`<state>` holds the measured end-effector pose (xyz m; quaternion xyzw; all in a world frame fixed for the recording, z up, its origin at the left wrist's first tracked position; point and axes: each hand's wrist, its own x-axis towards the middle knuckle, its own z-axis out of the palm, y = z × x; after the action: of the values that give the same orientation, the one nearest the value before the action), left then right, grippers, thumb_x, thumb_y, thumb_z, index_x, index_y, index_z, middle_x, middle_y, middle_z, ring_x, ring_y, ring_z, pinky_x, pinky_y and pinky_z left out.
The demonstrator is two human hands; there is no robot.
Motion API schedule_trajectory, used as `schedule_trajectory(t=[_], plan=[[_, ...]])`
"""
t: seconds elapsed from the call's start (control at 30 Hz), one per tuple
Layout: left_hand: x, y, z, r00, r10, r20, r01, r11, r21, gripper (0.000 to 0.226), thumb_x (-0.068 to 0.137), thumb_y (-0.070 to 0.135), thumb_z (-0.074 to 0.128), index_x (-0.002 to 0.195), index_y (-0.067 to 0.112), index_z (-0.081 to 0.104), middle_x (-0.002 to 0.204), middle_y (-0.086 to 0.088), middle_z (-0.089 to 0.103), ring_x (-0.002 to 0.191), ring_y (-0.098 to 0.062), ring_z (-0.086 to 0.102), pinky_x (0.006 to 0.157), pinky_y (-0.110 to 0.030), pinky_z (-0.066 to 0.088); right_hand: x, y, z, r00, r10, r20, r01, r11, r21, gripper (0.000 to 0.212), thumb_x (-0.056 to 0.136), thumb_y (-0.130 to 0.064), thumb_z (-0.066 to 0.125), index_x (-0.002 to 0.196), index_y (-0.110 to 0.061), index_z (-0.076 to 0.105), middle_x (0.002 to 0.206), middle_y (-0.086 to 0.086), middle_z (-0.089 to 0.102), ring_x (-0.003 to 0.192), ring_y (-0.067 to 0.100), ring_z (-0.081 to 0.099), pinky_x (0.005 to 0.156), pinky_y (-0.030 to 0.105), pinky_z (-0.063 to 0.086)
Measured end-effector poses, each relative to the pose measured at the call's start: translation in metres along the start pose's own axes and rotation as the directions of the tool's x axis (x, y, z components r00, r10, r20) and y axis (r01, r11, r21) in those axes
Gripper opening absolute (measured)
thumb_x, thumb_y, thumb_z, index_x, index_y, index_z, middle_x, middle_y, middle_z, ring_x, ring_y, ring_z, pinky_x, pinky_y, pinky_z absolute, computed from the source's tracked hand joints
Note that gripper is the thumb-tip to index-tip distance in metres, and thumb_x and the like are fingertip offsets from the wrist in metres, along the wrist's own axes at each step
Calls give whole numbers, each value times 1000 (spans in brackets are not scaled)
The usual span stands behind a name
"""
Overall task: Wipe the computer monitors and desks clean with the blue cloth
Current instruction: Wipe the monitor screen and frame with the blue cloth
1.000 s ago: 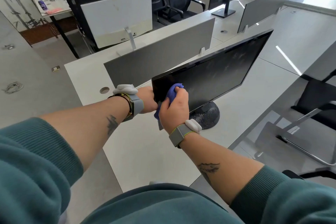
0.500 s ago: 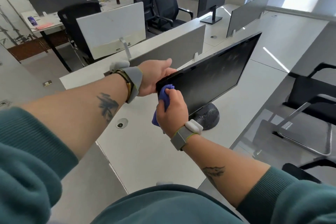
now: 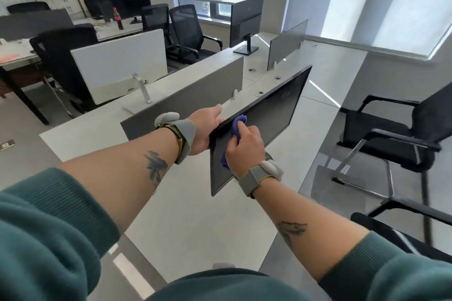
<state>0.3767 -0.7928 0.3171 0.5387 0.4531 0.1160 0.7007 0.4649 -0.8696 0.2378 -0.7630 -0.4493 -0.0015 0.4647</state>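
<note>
The right hand [image 3: 244,148] had its fingers [image 3: 246,130] bunched round the crumpled blue cloth [image 3: 236,125], pressing it against the upper left corner of the thin black flat-screen monitor [image 3: 275,110], which stood on the pale grey tabletop [image 3: 195,205]. The left hand [image 3: 208,127] braced that same corner from behind. One digit lay along the top edge, but whether the others curled round the frame or lay flat against the back could not be told, because the panel hid them. The chief danger seemed to be the push itself: a firm rub so far from the middle of a slim screen could swivel or rock it, and if the bracing hand slipped, the monitor might swing back toward the grey divider panel [image 3: 186,105] just behind it. How the screen was footed could not be seen behind the right wrist, so its steadiness was uncertain. A second risk was poor coverage — the cloth was wadded small, so each stroke would probably clean only a narrow strip and leave streaks. Hard pressure through such a wad might also mark the soft display surface.
</note>
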Motion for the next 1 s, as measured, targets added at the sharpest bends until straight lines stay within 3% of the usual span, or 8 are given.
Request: schedule_trajectory(t=[0.17,0.3,0.37,0.47,0.57,0.7,0.83,1.0], plan=[[3,-3,3,1000,-14,-14,14,1000,16,58,104,55,28,134,15,58,125,-5,69,116,-22,63,107,-40,44,-4,-6,4,999,-28,43,29,999,-14,37,96,-17,51,132,-7,52,99,6,48,77,24,51,67,34,45],[5,-4,14,1000,-7,-30,7,1000,17,55,103,56,31,126,16,62,118,-5,72,109,-23,67,86,-37,55,11,1,-4,1000,7,7,-8,1000,21,47,98,-15,49,144,-11,45,102,4,44,80,22,51,71,30,44],[6,-4,19,996,19,-90,-19,1000,2,53,99,60,39,118,18,66,111,-6,74,101,-24,70,79,-37,57,13,-2,-8,998,-55,-16,55,998,15,45,97,-15,50,142,-15,48,103,4,46,77,21,50,69,32,48],[25,-11,18,970,93,-223,-95,995,3,64,75,75,52,106,22,71,110,-6,74,102,-26,69,97,-44,53,6,-5,-11,983,-181,24,182,982,-46,37,94,-16,50,129,-11,58,102,7,50,73,28,54,63,39,52],[42,-21,13,960,141,-241,-115,986,120,76,59,81,56,106,24,74,106,-3,75,103,-27,69,100,-45,52,26,5,-14,983,-172,68,180,972,-153,32,91,-14,49,122,-13,59,98,7,49,73,31,54,61,37,48],[7,-13,19,982,186,8,-175,905,387,45,73,44,66,109,18,67,108,-16,73,104,-35,70,94,-55,55,52,14,-23,991,-89,102,110,968,-227,21,90,-13,48,110,-13,56,95,4,44,77,32,52,63,33,38],[6,-10,8,983,165,83,-183,805,564,34,81,2,54,107,21,64,104,-14,73,97,-35,71,79,-60,59,47,23,-23,976,-177,124,197,963,-182,28,91,-11,49,117,-14,57,94,3,44,74,29,50,64,36,46],[10,-10,7,969,222,109,-243,780,577,37,78,-6,51,96,22,68,96,-14,74,91,-35,72,71,-58,61,43,34,-25,959,-260,113,275,949,-152,37,90,-9,51,126,-15,58,98,4,49,74,29,52,61,35,48]])
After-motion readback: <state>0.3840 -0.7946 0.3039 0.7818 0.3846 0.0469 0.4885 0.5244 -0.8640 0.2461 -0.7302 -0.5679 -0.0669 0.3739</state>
